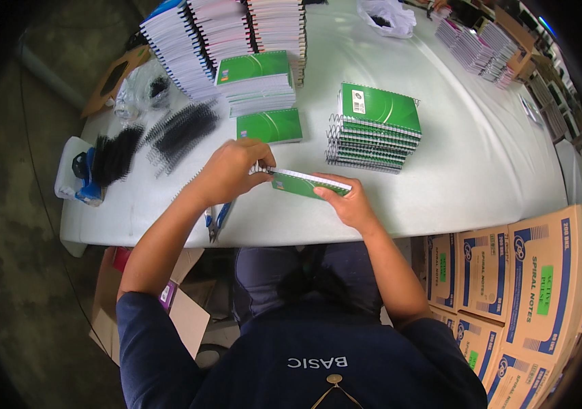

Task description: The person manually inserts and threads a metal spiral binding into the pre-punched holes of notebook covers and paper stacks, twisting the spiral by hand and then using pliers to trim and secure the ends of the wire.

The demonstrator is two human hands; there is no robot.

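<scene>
A green-covered notebook (297, 185) is tilted up at the table's front edge, its white page edge facing up. My right hand (349, 204) grips its right end, thumb on the cover. At the notebook's left end, the fingers of my left hand (238, 170) pinch a dark binding coil (262, 167) against the corner; the fingers hide most of it. Blue-handled pliers (220, 219) lie below my left wrist. Just beyond my hands are a thin stack of green notebooks (270, 126) and a taller stack (255, 68). Coil-bound green notebooks (381, 116) are piled to the right.
Black coils (185, 129) lie in heaps at the left, beside a white container (69, 167). Tall stacks of bound books (226, 37) stand at the back. A plastic bag (389, 19) lies farther off. Cardboard cartons (543, 273) are stacked below the table at right.
</scene>
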